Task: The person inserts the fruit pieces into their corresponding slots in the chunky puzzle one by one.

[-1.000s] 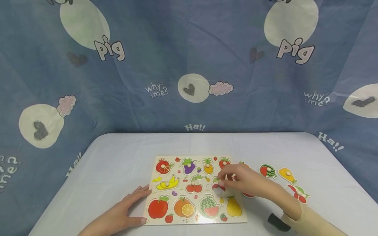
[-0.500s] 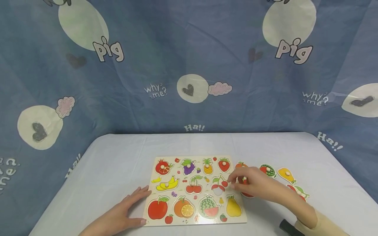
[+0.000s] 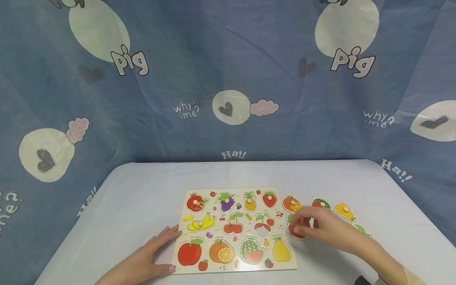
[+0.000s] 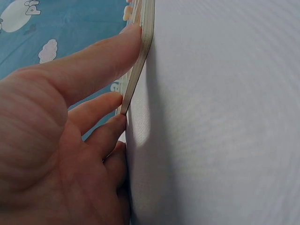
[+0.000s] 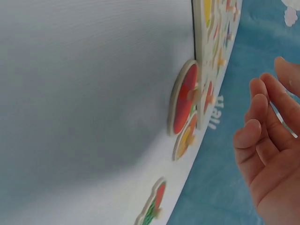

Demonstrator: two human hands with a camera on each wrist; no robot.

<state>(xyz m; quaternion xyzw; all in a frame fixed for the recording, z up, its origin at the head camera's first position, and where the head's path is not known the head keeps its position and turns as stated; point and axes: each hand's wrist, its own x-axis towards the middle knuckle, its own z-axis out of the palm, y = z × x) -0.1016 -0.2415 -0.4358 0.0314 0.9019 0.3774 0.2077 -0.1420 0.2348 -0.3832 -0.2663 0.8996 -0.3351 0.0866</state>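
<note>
A fruit puzzle board [image 3: 249, 270] lies on the white table. My left hand [image 3: 146, 253] rests at its left edge; in the left wrist view the thumb [image 4: 108, 58] and fingertips touch the board's side. My right hand [image 3: 327, 227] hovers over the apple piece [image 3: 295, 232] just right of the board, thumb and fingers loosely bent, nothing between them. The right wrist view shows the apple piece [image 5: 184, 101] with its knob, leaning over the board's edge. The orange piece [image 3: 289, 203] lies behind it. Part of the watermelon piece [image 3: 320, 203] is hidden by the hand.
Right of the hand lie a pear piece [image 3: 343, 211] and another piece with a green leaf [image 3: 362, 228], mostly covered by the forearm. Knobbed pieces such as the strawberry [image 3: 269, 201] and bananas [image 3: 200, 225] sit in the board. A blue printed cloth [image 3: 199, 138] hangs behind the table.
My right hand has moved right, from the board's right side to above the apple piece. The strawberry and the cherry picture it covered now show. The left hand stays put.
</note>
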